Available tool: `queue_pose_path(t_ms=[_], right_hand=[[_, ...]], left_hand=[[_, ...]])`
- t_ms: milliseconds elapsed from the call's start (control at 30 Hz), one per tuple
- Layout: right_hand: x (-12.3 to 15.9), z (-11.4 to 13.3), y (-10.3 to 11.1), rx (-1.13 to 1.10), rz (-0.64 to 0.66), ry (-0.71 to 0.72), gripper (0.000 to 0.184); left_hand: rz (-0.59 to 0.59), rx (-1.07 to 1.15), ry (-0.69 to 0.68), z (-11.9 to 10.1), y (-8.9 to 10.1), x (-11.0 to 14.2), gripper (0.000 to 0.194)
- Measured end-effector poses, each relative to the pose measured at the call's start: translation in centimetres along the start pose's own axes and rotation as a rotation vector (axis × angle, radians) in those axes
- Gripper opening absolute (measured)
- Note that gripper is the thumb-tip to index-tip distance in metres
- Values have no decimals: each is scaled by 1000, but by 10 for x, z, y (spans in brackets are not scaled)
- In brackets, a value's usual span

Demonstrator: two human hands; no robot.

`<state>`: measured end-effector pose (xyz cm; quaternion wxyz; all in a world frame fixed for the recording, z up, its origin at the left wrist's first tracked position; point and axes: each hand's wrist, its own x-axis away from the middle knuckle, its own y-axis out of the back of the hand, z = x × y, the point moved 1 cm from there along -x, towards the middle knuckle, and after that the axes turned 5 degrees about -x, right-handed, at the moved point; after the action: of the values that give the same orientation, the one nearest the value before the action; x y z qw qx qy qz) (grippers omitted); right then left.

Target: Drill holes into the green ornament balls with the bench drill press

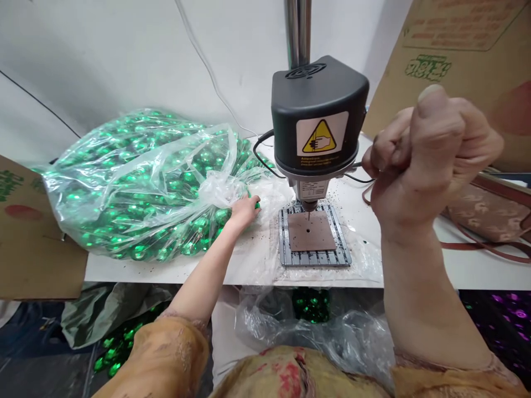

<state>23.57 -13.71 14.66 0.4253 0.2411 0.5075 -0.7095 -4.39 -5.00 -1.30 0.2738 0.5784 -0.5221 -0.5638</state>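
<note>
Green shiny balls [136,182] are packed into a big clear plastic bag [103,166] that is slumped on the left of the white table [477,265]. The left hand [244,211] is stretched out to the bag's open mouth, and one green ball [257,205] is pinched at the fingertips, right at the edge of the plastic, so those fingers are closed on it.

A small bench drill [318,119] is parked mid-table, with its black motor housing and a yellow warning sticker [319,137] faced toward the camera. Under the bit, a brown pad [311,231] with a little hole in it is laid on the grey slotted base plate [314,257], and dark specks are scattered all around it.

The right hand [423,152] is held up beside the drill head, curled into a tight fist around the thin metal feed handle [357,165] that sticks out of the machine's right side.

More green balls [312,304] are seen in another clear bag below the table edge, and cardboard boxes [456,61] are stacked at the back right.
</note>
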Motion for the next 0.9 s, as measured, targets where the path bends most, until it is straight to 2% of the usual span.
queue_pose_path(t_ms=[100, 167, 233, 333, 400, 500, 600, 667, 800, 900], right_hand=[[-4, -1, -1, 38, 14, 1, 49], [-10, -3, -3, 39, 43, -43, 50], [-17, -6, -5, 30, 75, -105, 54], [-26, -10, -9, -10, 81, -148, 59], [-29, -12, -10, -51, 72, -142, 59], [-29, -14, -10, -88, 73, -131, 58], [-29, -15, -8, -69, 91, -143, 60], [-29, -15, -7, -50, 103, -139, 62], [-29, -15, -7, -37, 108, -123, 62], [-29, -15, -7, -81, 106, -142, 58]], left_hand=[[-21, 110, 0, -12, 8, 7, 21], [-86, 394, 36, -26, 16, 12, 28], [-93, 798, 137, -44, 23, 19, 39], [55, 1275, 324, -73, 27, 35, 56], [161, 1437, 412, -88, 27, 46, 63], [259, 1506, 474, -99, 22, 61, 72], [312, 1487, 494, -99, 12, 70, 76], [297, 1446, 486, -98, 5, 73, 71], [179, 1264, 377, -98, -6, 75, 66], [177, 1139, 305, -99, -13, 76, 64]])
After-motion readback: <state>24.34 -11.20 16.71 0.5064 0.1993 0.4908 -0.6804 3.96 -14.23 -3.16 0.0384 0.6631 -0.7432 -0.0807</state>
